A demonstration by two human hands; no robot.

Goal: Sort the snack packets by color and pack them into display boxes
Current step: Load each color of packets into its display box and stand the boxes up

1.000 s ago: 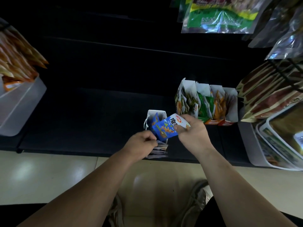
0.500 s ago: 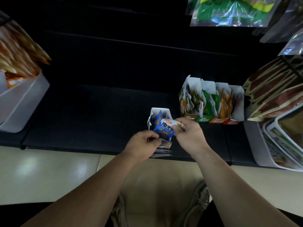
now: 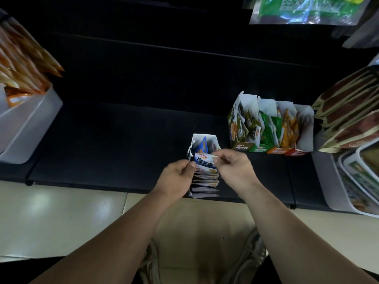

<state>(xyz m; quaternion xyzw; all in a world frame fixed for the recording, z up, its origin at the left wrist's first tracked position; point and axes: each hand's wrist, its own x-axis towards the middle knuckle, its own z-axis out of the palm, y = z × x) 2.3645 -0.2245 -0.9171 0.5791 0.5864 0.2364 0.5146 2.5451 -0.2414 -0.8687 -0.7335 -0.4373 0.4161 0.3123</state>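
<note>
A narrow white display box [image 3: 203, 138] stands at the front edge of a black shelf, filled with several upright packets. A blue snack packet [image 3: 203, 161] sits in the row, top edge up. My right hand [image 3: 232, 167] pinches its right top corner. My left hand [image 3: 178, 177] grips the left side of the box and packets, thumb at the blue packet's left edge. Another blue packet [image 3: 202, 146] stands behind it in the box.
To the right stand display boxes side by side: an olive one [image 3: 240, 128], a green one [image 3: 264, 130], an orange one [image 3: 287, 130] and a red-fronted one [image 3: 305, 128]. White bins sit at far left [image 3: 26, 124] and far right [image 3: 328, 181]. Bags hang above [image 3: 307, 9].
The blue packet went from held tilted above the box to lowered into the row of packets. Both hands closed in around the box.
</note>
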